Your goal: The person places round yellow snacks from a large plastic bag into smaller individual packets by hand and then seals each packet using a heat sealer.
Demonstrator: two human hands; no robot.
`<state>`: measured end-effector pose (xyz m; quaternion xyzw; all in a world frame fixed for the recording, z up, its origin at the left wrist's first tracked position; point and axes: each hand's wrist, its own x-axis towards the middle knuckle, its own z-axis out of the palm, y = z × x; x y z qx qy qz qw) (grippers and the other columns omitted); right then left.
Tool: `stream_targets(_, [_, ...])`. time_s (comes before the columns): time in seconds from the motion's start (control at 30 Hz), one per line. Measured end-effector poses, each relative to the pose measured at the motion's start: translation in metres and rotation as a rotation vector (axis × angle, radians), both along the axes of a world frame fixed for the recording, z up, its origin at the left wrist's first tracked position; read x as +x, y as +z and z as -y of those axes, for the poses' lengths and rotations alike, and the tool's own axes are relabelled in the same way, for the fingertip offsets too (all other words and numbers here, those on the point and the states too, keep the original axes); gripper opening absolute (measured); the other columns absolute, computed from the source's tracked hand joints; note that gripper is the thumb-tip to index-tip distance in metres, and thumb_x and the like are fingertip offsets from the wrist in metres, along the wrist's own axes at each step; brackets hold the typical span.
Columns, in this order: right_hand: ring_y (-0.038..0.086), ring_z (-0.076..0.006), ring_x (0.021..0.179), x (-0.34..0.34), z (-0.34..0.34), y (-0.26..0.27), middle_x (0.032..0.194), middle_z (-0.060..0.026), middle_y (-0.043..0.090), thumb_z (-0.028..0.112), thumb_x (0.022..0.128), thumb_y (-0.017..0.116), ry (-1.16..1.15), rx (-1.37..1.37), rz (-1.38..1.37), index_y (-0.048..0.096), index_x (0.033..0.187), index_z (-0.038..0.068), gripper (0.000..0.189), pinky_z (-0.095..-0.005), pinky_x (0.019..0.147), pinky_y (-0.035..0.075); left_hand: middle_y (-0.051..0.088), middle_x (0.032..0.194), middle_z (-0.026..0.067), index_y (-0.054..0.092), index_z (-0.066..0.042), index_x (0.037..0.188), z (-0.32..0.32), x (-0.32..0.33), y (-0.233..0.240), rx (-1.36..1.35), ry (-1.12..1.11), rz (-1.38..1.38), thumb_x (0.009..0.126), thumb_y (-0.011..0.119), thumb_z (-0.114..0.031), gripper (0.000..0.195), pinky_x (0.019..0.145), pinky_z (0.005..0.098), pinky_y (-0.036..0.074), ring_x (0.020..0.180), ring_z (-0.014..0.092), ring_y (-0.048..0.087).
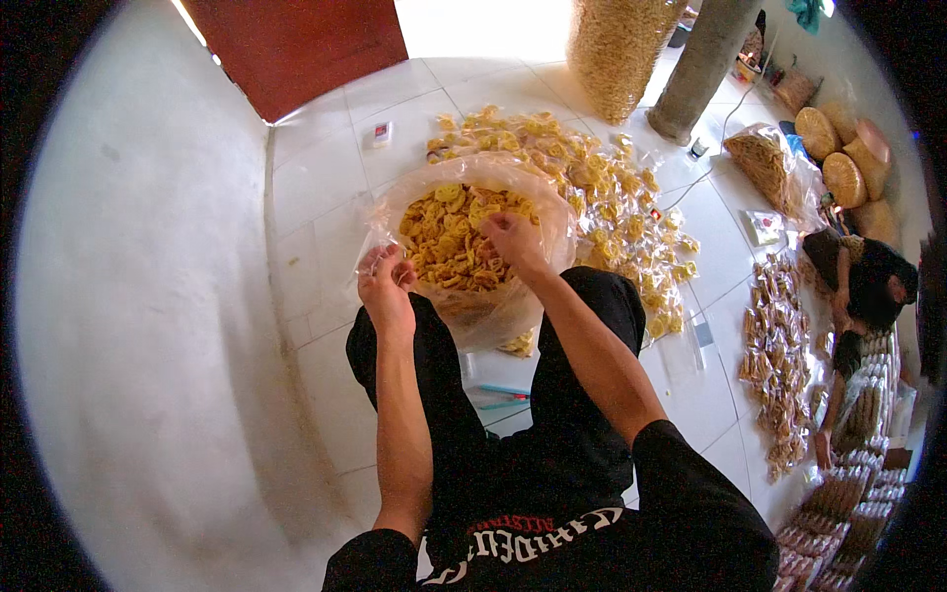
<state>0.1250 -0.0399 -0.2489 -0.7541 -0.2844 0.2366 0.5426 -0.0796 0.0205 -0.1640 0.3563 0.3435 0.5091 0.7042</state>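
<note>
A large clear plastic bag (473, 166) full of yellow spiral crackers (447, 244) stands open between my knees. My left hand (388, 285) is at its left rim, fingers curled around what looks like a small clear plastic bag (368, 260). Inside the mouth of the large bag, my right hand (514, 240) has its fingertips bent down at the crackers; whether they grip one is hidden. Many small filled packets (614, 200) of the same yellow crackers lie spread on the floor behind and to the right of the large bag.
A white wall (163, 296) runs along my left. Teal-handled scissors (503, 396) lie between my feet. A small white box (382, 135) is beyond the bag. At right are a cable (703, 177), brown snack packets (773, 362) and a person (862, 281). A pillar (695, 81) stands behind.
</note>
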Motion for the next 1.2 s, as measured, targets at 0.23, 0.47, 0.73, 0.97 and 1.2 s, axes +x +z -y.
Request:
stream_targets(0.23, [0.067, -0.0246, 0.069, 0.082, 0.015, 0.007, 0.083, -0.0135, 0.069, 0.016, 0.082, 0.056, 0.020, -0.230, 0.395, 0.065, 0.108, 0.006, 0.029, -0.0358, 0.065, 0.053, 0.058, 0.084, 0.0059, 0.052, -0.006, 0.101, -0.003, -0.004, -0.008, 0.071, -0.128, -0.043, 0.083, 0.055, -0.003, 0.018, 0.055, 0.0264, 0.044, 0.060, 0.013, 0.052])
stream_targets(0.47, [0.065, -0.0319, 0.086, 0.081, 0.008, -0.011, 0.094, -0.0169, 0.067, 0.012, 0.076, 0.054, 0.123, -0.440, 0.832, 0.064, 0.112, 0.012, 0.037, -0.0415, 0.070, 0.052, 0.056, 0.084, 0.0060, 0.053, -0.006, 0.095, -0.009, -0.003, -0.025, -0.037, -0.220, 0.108, 0.088, 0.052, -0.013, 0.010, 0.061, 0.0291, 0.047, 0.067, 0.015, 0.055])
stream_targets(0.73, [0.064, -0.0332, 0.084, 0.051, 0.015, 0.021, 0.086, -0.0162, 0.066, 0.015, 0.073, 0.057, 0.121, -0.305, 0.897, 0.069, 0.101, 0.012, 0.030, -0.0433, 0.072, 0.049, 0.062, 0.096, 0.0067, 0.055, -0.007, 0.104, 0.005, 0.004, -0.006, -0.092, -0.219, 0.006, 0.094, 0.050, -0.031, 0.026, 0.073, 0.0340, 0.049, 0.077, 0.021, 0.060])
stream_targets(0.97, [0.061, -0.0216, 0.067, 0.060, 0.029, 0.029, 0.074, -0.0091, 0.065, 0.019, 0.075, 0.068, 0.259, -0.315, 0.559, 0.068, 0.097, 0.005, 0.026, -0.0357, 0.058, 0.046, 0.063, 0.101, 0.0037, 0.055, -0.008, 0.123, 0.006, 0.013, -0.011, -0.061, -0.208, -0.100, 0.093, 0.055, -0.035, 0.039, 0.078, 0.0316, 0.049, 0.081, 0.018, 0.060])
stream_targets(1.2, [0.046, -0.0056, 0.053, 0.011, 0.056, 0.083, 0.064, 0.0011, 0.053, 0.024, 0.086, 0.067, 0.224, -0.059, -0.121, 0.064, 0.103, 0.002, 0.028, -0.0225, 0.045, 0.035, 0.064, 0.086, -0.0010, 0.066, -0.009, 0.102, 0.006, 0.017, -0.021, -0.142, -0.257, 0.057, 0.087, 0.067, -0.023, 0.020, 0.066, 0.0258, 0.052, 0.074, 0.010, 0.060])
